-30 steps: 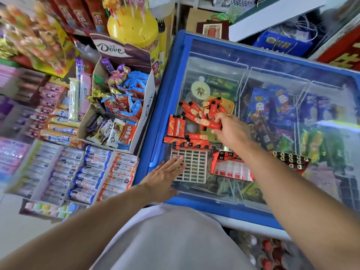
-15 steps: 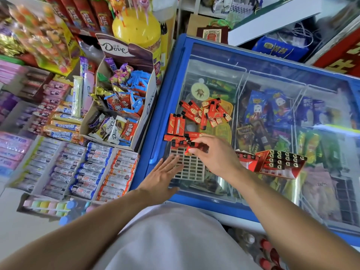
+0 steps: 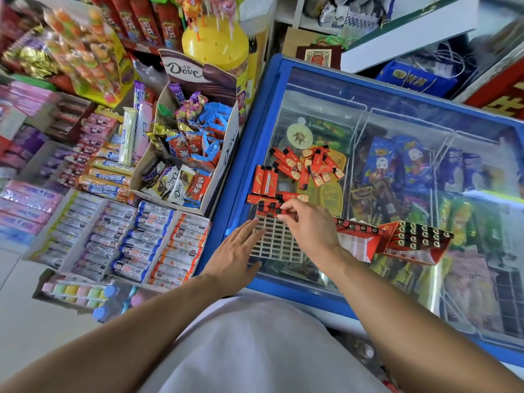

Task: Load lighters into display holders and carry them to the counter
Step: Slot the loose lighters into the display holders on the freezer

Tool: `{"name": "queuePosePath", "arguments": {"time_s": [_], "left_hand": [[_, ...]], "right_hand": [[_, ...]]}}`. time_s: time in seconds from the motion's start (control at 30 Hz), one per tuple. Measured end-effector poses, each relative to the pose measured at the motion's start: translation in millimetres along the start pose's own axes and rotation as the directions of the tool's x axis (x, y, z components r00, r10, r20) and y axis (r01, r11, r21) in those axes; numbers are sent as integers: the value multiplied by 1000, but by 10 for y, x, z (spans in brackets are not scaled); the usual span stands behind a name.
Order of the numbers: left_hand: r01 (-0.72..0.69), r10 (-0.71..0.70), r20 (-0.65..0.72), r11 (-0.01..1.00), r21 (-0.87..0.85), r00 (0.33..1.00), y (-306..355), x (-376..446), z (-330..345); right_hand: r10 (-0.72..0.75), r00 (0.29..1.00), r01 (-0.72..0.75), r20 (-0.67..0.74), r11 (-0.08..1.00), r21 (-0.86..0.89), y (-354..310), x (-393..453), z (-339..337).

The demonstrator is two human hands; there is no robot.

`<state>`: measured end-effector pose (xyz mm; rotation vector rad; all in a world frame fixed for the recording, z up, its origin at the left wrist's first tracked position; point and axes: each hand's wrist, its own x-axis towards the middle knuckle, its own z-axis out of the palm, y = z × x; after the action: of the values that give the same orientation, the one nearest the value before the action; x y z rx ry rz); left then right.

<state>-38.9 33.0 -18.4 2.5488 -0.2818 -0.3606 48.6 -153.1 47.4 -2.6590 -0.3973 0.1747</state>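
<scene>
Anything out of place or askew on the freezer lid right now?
Yes. Loose lighters lie scattered at all angles on the glass lid beyond the white grid holder, not slotted in. A red box of lighters right of the right hand sits tipped on its side.

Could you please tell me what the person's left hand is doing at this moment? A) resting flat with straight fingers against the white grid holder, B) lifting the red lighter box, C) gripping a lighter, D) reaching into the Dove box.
A: the left hand lies flat, fingers straight, at the left edge of the white grid holder, while the right hand pinches a lighter at the holder's top row.
</scene>
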Motion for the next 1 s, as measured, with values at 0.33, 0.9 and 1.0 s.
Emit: {"name": "queuePosePath", "arguments": {"time_s": [0.33, 0.9, 1.0], "left_hand": [[-21, 18, -65, 998, -57, 998, -12, -20, -39], [-30, 23, 23, 912, 409, 999, 242, 259, -133], [-9, -12, 50, 911, 412, 999, 267, 276, -159]], "right_hand": [[20, 997, -21, -69, 1000, -20, -76, 18, 163], [25, 991, 7, 134, 971, -239, 192, 663, -226], [24, 949, 82, 315, 944, -319, 195, 857, -51]]}}
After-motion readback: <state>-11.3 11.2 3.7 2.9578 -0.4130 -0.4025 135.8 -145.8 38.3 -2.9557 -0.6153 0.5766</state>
